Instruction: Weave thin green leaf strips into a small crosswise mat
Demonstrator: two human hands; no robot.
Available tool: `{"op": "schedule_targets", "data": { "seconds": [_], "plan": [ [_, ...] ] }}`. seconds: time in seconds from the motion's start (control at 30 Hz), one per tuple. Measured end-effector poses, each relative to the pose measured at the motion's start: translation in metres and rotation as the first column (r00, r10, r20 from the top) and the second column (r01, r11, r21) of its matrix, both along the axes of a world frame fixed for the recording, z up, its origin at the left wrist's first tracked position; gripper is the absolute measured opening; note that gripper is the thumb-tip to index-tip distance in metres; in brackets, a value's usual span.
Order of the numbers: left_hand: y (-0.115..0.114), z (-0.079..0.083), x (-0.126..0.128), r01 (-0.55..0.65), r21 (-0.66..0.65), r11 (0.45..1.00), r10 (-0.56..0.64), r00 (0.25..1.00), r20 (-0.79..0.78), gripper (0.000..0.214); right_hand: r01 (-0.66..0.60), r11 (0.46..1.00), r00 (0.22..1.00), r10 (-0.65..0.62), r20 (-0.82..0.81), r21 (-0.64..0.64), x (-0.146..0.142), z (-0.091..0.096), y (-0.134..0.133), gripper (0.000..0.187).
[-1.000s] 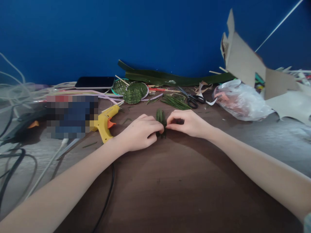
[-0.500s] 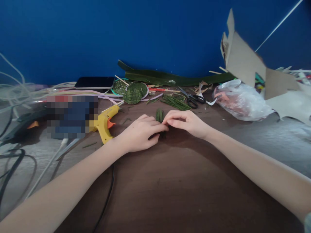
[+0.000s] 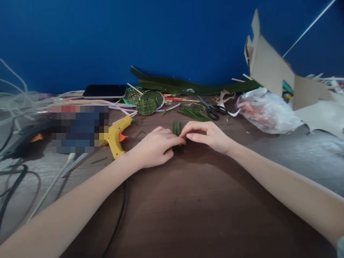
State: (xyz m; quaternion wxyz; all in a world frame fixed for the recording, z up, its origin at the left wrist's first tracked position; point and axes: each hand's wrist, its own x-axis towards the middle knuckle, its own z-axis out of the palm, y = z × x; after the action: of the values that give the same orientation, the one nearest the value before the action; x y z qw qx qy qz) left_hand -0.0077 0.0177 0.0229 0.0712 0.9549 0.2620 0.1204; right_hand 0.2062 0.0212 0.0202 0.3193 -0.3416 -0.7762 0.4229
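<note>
A small bundle or weave of green leaf strips [image 3: 176, 127] lies on the table in front of me, its lower part covered by my fingers. My left hand [image 3: 154, 148] is closed over it from the left, index finger laid across the strips and thumb bent below. From the right, my right hand [image 3: 212, 135] meets it with curved, closed fingertips touching the strips beside my left index finger. Exactly what each fingertip pinches is hidden. Just left of my left hand rests a yellow glue gun [image 3: 116, 138] with an orange trigger.
Behind my hands lie round woven leaf pieces [image 3: 146, 103], cut green strips [image 3: 193, 112], black-handled scissors [image 3: 213, 111] and a long leaf [image 3: 188, 86]. A plastic bag [image 3: 268, 113] and cardboard [image 3: 271, 68] stand right. A phone [image 3: 104, 91] and cables are left.
My left thumb has drawn slightly inward and up under the index finger. The right fingers have shifted only a little at the strips; everything else stays in place.
</note>
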Motion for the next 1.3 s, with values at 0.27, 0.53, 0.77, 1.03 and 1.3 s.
{"op": "schedule_targets", "data": {
  "seconds": [0.27, 0.53, 0.77, 1.03, 1.3],
  "plan": [
    [-0.0002, -0.0011, 0.0001, -0.021, -0.017, 1.000, 0.021, 0.999, 0.024, 0.035, 0.038, 0.999, 0.999, -0.038, 0.001, 0.002, 0.0007, -0.0030, 0.0013, 0.010],
    [0.0029, -0.0035, -0.0015, -0.034, -0.058, 0.998, 0.037, 0.999, 0.040, 0.032, 0.024, 0.989, 0.991, -0.043, 0.129, 0.144, 0.0032, -0.0042, 0.0034, 0.011],
    [0.0049, -0.0037, -0.0004, -0.049, -0.122, 0.991, 0.052, 0.998, 0.025, 0.034, -0.088, 0.968, 0.966, 0.026, 0.256, 0.233, 0.0057, -0.0036, 0.0059, 0.011],
    [0.0057, -0.0035, -0.0010, -0.050, -0.141, 0.989, 0.055, 0.998, 0.032, 0.030, -0.180, 0.920, 0.911, 0.022, 0.412, 0.347, 0.0000, -0.0038, 0.0022, 0.016],
    [0.0050, -0.0028, -0.0004, -0.057, -0.149, 0.987, 0.062, 0.997, 0.035, 0.028, -0.188, 0.882, 0.886, -0.038, 0.462, 0.432, -0.0017, -0.0068, 0.0015, 0.018]
  ]
}}
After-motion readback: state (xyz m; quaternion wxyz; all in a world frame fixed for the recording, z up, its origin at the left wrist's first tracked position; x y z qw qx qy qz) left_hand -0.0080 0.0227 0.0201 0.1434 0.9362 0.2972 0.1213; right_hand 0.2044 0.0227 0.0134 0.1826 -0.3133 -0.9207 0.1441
